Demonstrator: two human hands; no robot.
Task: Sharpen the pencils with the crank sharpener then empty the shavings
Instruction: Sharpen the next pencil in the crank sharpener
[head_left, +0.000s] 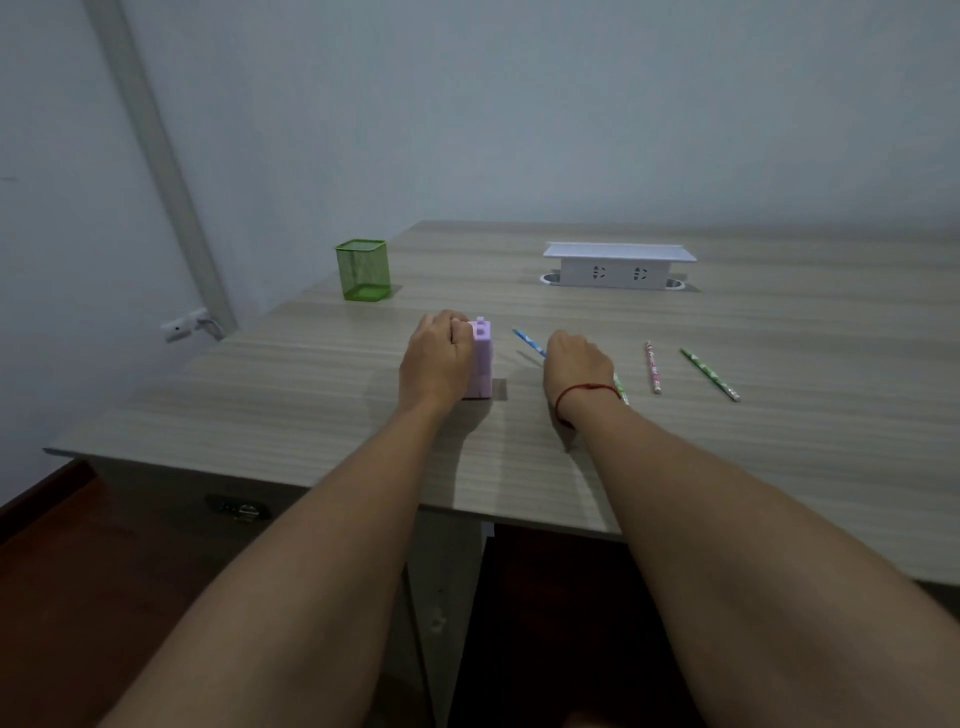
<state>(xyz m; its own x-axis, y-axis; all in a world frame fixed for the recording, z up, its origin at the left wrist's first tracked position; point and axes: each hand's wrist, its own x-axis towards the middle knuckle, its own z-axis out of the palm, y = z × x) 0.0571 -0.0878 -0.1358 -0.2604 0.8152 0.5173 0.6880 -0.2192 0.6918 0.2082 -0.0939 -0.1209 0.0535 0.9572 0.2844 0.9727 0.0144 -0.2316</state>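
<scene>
The lilac crank sharpener (482, 358) stands upright on the wood-grain table (779, 415), a little left of the frame's centre. No brand, label or writing can be read on it, nor on anything else in view. The left hand (435, 358) wraps its left side, fingers curled over the top edge, so the sharpener sits between palm and fingertips with only its right face and a small raised tab at the top showing.

Just right of the sharpener, the right hand (576, 369) is closed around a blue patterned pencil (530, 343). The pencil's far end sticks out up and to the left from the fist, pointing toward the sharpener but not touching it; a clear gap of table lies between them. A red string bracelet (587, 389) circles the right wrist. Beside that wrist, partly hidden by it, a green pencil (619, 387) lies on the table.

Further right lie two more pencils, apart from each other and from the hand: a pink patterned pencil (653, 368) running nearly straight up the frame, and a green patterned pencil (709, 374) slanting down to the right.

In the upper left part of the table stands a green mesh pen holder (363, 270). Toward the upper right of centre, a white socket box (618, 265) with two outlets facing the camera rises from the tabletop. A pale wall fills the top of the frame.
</scene>
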